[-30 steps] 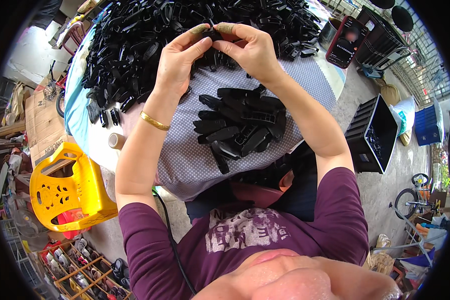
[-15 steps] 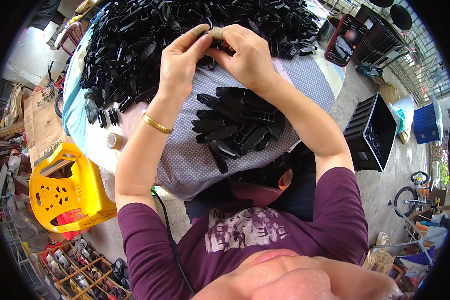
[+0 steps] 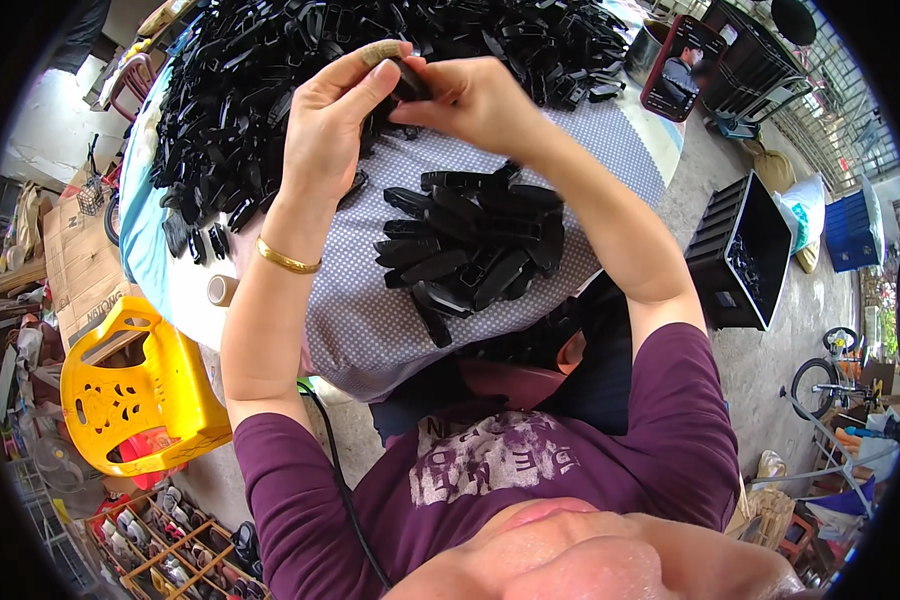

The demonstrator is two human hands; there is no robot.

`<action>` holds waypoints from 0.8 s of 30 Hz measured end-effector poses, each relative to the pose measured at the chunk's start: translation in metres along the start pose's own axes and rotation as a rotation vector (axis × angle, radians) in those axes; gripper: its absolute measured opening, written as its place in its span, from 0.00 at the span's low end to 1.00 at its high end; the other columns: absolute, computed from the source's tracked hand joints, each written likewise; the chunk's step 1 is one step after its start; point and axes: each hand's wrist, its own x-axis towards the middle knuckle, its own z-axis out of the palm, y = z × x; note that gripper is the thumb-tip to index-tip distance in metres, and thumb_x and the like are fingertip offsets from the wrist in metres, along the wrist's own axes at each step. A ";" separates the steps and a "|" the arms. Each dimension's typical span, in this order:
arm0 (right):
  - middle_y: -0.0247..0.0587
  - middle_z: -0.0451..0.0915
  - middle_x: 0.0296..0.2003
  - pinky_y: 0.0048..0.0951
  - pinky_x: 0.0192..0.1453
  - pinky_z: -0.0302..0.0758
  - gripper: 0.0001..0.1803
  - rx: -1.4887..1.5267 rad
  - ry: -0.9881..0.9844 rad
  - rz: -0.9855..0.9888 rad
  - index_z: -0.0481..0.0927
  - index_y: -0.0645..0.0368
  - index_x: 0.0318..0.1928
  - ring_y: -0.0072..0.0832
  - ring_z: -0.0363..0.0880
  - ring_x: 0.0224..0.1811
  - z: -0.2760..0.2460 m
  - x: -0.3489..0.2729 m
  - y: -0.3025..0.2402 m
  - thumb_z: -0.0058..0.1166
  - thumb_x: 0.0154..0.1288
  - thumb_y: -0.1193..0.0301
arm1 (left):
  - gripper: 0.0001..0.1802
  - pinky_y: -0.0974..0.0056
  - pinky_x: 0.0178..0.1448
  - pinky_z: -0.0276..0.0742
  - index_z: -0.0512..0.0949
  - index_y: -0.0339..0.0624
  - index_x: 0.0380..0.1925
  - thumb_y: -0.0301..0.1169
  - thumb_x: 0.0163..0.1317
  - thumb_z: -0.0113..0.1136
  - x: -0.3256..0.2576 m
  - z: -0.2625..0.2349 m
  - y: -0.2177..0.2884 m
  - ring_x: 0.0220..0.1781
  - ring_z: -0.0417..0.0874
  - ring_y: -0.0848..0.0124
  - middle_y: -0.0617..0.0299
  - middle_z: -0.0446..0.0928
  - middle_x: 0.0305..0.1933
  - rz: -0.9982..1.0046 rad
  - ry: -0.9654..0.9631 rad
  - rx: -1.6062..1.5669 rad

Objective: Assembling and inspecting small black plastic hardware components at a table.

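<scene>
My left hand [image 3: 328, 125] and my right hand [image 3: 478, 104] meet over the near edge of a big heap of black plastic pieces [image 3: 240, 130]. Between their fingertips is one black plastic piece [image 3: 410, 82], gripped from both sides; its details are partly hidden by the fingers. Tan tape wraps my left index finger, and a gold bangle [image 3: 288, 256] circles that wrist. Closer to my body, between my forearms, lies a smaller pile of similar long black pieces [image 3: 470, 240] on the grey dotted cloth [image 3: 345, 320].
A roll of tape [image 3: 222, 290] stands at the table's left edge, near a yellow plastic chair [image 3: 135, 385]. At the far right are a metal can [image 3: 647, 50] and a propped phone [image 3: 682, 70]. A black crate [image 3: 740, 255] sits on the floor to the right.
Both hands have shifted, the left one leftward and slightly down. More of the black piece now shows between the fingers. The small pile looks much the same.
</scene>
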 end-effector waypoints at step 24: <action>0.43 0.78 0.34 0.37 0.50 0.73 0.09 -0.878 0.434 -0.160 0.81 0.58 0.31 0.42 0.74 0.44 -0.080 0.010 0.079 0.50 0.47 0.75 | 0.22 0.61 0.41 0.76 0.74 0.34 0.44 0.31 0.49 0.64 0.017 0.054 -0.063 0.34 0.81 0.57 0.47 0.79 0.31 0.083 -0.335 1.270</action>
